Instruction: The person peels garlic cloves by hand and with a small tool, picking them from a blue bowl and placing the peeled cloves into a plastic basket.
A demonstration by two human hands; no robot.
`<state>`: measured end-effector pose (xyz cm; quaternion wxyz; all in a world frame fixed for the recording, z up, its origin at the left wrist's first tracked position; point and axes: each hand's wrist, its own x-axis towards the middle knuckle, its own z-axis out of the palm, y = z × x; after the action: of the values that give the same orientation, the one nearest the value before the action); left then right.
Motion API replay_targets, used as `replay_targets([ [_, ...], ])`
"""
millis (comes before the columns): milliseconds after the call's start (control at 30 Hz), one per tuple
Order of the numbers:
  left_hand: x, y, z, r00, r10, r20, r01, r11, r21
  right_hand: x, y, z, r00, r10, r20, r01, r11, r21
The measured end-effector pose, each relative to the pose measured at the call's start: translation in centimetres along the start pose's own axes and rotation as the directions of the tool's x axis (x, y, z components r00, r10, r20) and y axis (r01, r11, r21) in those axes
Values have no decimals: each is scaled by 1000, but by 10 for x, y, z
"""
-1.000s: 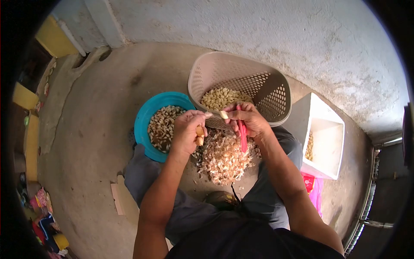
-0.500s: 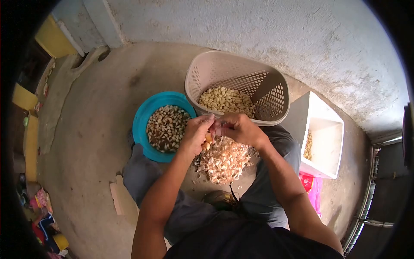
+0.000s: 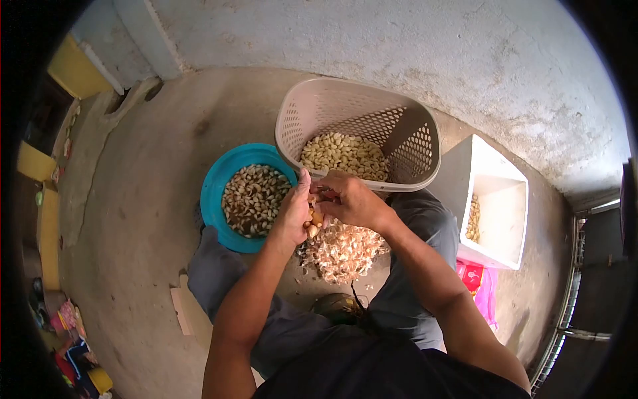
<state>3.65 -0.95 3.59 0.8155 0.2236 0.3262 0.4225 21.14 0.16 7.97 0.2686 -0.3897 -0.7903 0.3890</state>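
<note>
My left hand (image 3: 293,211) is curled around several garlic cloves (image 3: 312,228), which show at the lower side of its palm. Its thumb points up toward the basket. My right hand (image 3: 359,203) meets it from the right, fingers bent in over the left palm; what they pinch is hidden. Beneath both hands lies a heap of papery garlic skins (image 3: 345,253) on the floor. Unpeeled garlic cloves (image 3: 252,199) fill part of a turquoise basin (image 3: 211,213) to the left. Beyond my hands, pale peeled cloves (image 3: 345,154) lie in a beige perforated basket (image 3: 325,96).
A white foam box (image 3: 502,219) with some cloves (image 3: 473,223) inside stands on the right, beside a pink bag (image 3: 487,299). A flat cardboard piece (image 3: 183,309) lies left of my leg. The wall (image 3: 399,46) rises behind the basket.
My right fingers have come down closer over the left palm. The left thumb has lifted away from the right fingers, and more of the held cloves shows. The view has shifted slightly.
</note>
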Motion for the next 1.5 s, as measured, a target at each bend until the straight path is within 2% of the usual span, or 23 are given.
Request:
replay_targets([
  [67, -2, -1, 4, 1000, 8, -25, -7, 999, 44, 4, 7, 1, 1000, -23, 10, 23, 999, -44],
  [100, -3, 0, 5, 999, 13, -38, -10, 998, 66, 4, 10, 3, 1000, -3, -6, 3, 1000, 14],
  [267, -2, 3, 0, 995, 11, 97, -15, 999, 32, 1, 16, 2, 996, 89, 10, -89, 976, 198],
  [367, 2, 1, -7, 993, 24, 117, -24, 1000, 4, 1, 7, -2, 997, 78, -29, -71, 982, 177],
  [467, -2, 5, 3, 999, 31, 39, -29, 998, -56, 0, 5, -11, 968, 243, 56, -248, 912, 327],
  [500, -4, 7, 8, 1000, 30, -3, -30, 996, -79, 0, 4, -12, 973, 224, 47, -227, 920, 319],
  [567, -5, 7, 4, 998, 8, 54, 0, 990, -142, 0, 1, -14, 982, 188, 27, -187, 935, 302],
  [600, -4, 6, 2, 997, -2, 83, 16, 985, -173, 0, 2, -12, 980, 197, 3, -184, 912, 367],
  [700, -1, 6, -3, 998, -17, 56, 24, 990, -141, 1, 3, -8, 970, 240, -31, -192, 840, 508],
  [767, -3, 4, -2, 998, 60, -2, -60, 998, -35, 2, -1, -12, 958, 286, -11, -236, 811, 536],
  [867, -6, 7, 2, 990, 125, -67, -121, 991, 57, 4, 9, -6, 948, 306, -87, -219, 827, 518],
  [900, -7, 8, 3, 987, 135, -88, -129, 989, 75, 5, 9, -7, 950, 304, -68, -232, 836, 498],
  [1000, -4, 2, 3, 956, 288, -51, -260, 917, 304, 6, 13, -11, 956, 292, 0, -259, 847, 464],
  [1067, -5, 4, -2, 976, 209, -62, -188, 950, 248, 7, 20, -14, 963, 260, 66, -259, 840, 476],
  [1167, -10, 12, -3, 985, 108, -135, -77, 974, 211, 10, 23, -10, 931, 365, -19, -279, 742, 609],
  [1200, -11, 14, -2, 982, 78, -170, -42, 978, 205, 10, 24, -8, 945, 328, -19, -249, 753, 609],
  [1300, -3, 6, -17, 985, -69, -156, 41, 983, -178, 13, 23, -1, 972, 233, 5, -195, 799, 569],
  [1333, -3, -4, -21, 994, -71, -83, 46, 962, -269, 14, 22, 1, 974, 223, 31, -205, 823, 530],
  [1367, 0, -8, -29, 995, -92, -42, 78, 963, -257, 12, 23, 3, 973, 221, 59, -221, 842, 492],
  [1400, 2, -10, -40, 992, -128, -9, 122, 960, -251, 9, 21, 5, 962, 272, 10, -244, 848, 470],
  [1433, 3, -17, -48, 984, -175, 19, 174, 953, -249, 8, 22, 6, 946, 325, 14, -278, 787, 550],
  [1467, -3, -6, -30, 985, -131, -113, 96, 957, -275, 7, 19, 4, 952, 302, 37, -271, 786, 556],
  [1500, -4, -1, -24, 990, -91, -112, 60, 966, -253, 11, 19, -1, 964, 260, 54, -246, 796, 553],
])
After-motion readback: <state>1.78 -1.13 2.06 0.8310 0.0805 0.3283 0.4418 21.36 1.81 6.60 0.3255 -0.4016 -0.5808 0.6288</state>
